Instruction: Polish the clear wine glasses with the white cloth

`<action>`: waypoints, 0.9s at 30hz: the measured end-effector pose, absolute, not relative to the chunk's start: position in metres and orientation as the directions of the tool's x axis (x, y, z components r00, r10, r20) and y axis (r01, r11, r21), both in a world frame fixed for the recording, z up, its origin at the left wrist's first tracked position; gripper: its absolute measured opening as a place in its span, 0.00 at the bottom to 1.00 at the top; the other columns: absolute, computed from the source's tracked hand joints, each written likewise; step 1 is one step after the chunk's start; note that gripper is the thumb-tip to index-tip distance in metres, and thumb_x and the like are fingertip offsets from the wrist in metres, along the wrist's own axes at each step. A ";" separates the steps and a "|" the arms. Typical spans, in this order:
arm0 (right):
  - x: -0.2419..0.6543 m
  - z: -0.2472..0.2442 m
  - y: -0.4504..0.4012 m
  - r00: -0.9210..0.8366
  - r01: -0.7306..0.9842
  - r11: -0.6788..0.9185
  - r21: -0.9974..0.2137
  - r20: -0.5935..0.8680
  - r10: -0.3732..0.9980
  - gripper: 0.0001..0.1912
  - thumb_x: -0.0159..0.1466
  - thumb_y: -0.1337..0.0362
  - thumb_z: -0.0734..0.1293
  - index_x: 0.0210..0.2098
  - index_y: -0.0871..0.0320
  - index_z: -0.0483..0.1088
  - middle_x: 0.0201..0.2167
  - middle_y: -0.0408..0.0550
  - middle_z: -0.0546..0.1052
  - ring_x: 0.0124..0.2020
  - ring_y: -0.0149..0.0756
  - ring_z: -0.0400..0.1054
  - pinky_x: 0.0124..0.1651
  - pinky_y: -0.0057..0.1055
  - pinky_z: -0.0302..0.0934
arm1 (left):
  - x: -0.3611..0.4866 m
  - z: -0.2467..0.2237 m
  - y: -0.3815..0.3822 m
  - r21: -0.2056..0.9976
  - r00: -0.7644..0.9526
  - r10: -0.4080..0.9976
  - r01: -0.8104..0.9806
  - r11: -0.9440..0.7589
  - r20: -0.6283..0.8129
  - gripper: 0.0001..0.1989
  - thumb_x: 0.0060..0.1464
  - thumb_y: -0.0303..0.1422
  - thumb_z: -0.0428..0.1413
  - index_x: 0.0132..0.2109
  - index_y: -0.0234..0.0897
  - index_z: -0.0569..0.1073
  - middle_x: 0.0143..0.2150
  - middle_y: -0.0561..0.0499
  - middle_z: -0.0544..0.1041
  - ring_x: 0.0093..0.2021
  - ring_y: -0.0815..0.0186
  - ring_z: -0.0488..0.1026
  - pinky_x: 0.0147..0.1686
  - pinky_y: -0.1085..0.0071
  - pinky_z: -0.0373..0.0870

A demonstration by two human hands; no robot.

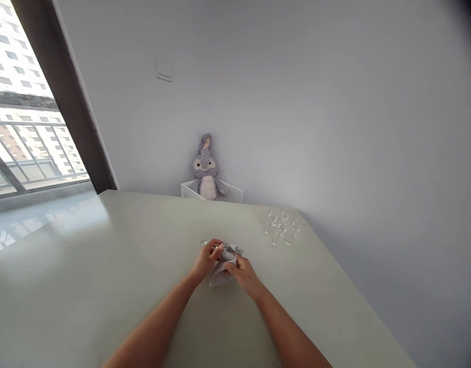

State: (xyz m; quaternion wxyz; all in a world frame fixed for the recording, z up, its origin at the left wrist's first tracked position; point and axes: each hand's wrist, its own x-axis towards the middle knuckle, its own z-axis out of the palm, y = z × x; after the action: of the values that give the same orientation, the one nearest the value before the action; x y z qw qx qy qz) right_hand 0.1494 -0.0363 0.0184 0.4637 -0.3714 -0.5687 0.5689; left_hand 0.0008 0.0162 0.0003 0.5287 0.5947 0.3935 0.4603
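Observation:
A light grey cloth (221,275) is bunched between my two hands near the middle of the table, its lower corner hanging toward me. My left hand (210,255) is closed at the cloth's upper left side, thumb and fingers pinched together. From the right, my right hand (241,271) grips the cloth with its thumb on top. A small clear glass (203,241) shows just beyond my left fingers; whether that hand touches it I cannot tell. Folds and fingers hide whatever may be inside the cloth.
Several clear stemmed glasses (283,225) stand grouped at the table's far right corner. Behind the far edge, a grey plush toy (207,186) sits in a white perforated basket (235,194) against the wall. The pale table (124,271) reaches toward a window at left.

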 end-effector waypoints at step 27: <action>0.149 0.011 -0.036 -0.199 -0.341 -0.043 -0.939 0.027 0.980 0.13 0.53 0.59 0.67 0.35 0.59 0.69 0.24 0.44 0.72 0.24 0.31 0.64 0.28 0.29 0.59 | -0.006 0.027 0.003 0.984 0.424 0.889 -0.120 -0.135 0.173 0.26 0.47 0.41 0.56 0.52 0.35 0.66 0.31 0.50 0.72 0.33 0.67 0.69 0.36 0.70 0.67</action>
State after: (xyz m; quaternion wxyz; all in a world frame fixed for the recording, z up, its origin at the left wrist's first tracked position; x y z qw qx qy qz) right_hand 0.1488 -0.0364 0.0110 0.5245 -0.3544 -0.4509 0.6293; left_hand -0.0055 0.0033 0.0269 0.5786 0.6141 0.3130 0.4361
